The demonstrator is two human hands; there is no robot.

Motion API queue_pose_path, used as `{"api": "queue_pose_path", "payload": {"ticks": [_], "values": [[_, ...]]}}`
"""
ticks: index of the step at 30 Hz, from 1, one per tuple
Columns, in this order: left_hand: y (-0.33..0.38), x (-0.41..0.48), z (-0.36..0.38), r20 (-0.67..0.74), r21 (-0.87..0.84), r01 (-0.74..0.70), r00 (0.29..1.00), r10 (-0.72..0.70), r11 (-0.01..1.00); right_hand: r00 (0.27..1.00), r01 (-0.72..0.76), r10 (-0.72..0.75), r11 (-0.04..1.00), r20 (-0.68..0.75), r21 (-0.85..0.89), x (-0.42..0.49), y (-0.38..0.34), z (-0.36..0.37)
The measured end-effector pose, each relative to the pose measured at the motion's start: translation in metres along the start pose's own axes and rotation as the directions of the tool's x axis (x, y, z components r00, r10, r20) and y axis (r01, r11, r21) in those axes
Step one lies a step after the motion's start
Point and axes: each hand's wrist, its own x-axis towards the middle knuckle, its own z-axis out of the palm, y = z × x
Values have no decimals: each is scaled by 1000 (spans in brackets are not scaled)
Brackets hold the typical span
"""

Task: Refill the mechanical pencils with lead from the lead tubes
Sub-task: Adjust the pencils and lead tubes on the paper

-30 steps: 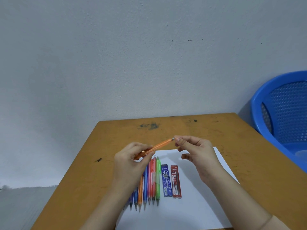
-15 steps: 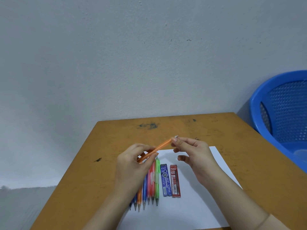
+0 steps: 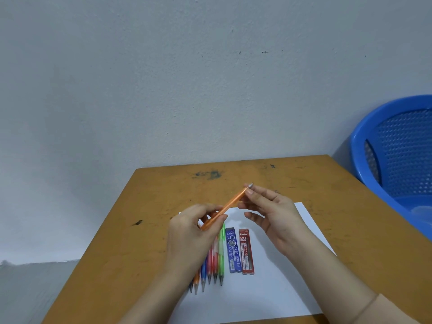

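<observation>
A: Left grip?
B: Fingers curled round the lower end of the orange pencil, which is tilted above the paper.
A: Right grip?
B: Pinches the pencil's upper end, at the cap.
A: On the paper?
B: Pencil row, blue tube, red tube, side by side. Basket far right.

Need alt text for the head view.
The left hand and right hand hold an orange mechanical pencil over a wooden table. A row of pencils, a blue lead tube and a red lead tube lie on white paper.
</observation>
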Motion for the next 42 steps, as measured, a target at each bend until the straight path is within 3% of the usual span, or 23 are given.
{"api": "queue_pose_path", "payload": {"ticks": [11, 22, 28, 37, 42], "values": [[-1, 1, 2, 5, 28, -60, 998, 60, 998, 973, 227, -231, 965, -14, -130, -1, 5, 3], [-2, 1, 2, -49, 43, -91, 994, 93, 995, 982, 190, -189, 980, 25, -58, -1, 10, 4], [2, -2, 7, -17, 25, -133, 991, 133, 991, 995, -20, 6, 990, 96, 143, 4, 17, 6], [10, -2, 5, 87, -72, 122, 989, -116, 990, 988, -68, -1, 897, 156, 437, 15, -1, -5], [15, -2, 7, 230, -204, 369, 918, -322, 907, 975, -63, -78, 798, 206, 599, 17, -8, -9]]}}
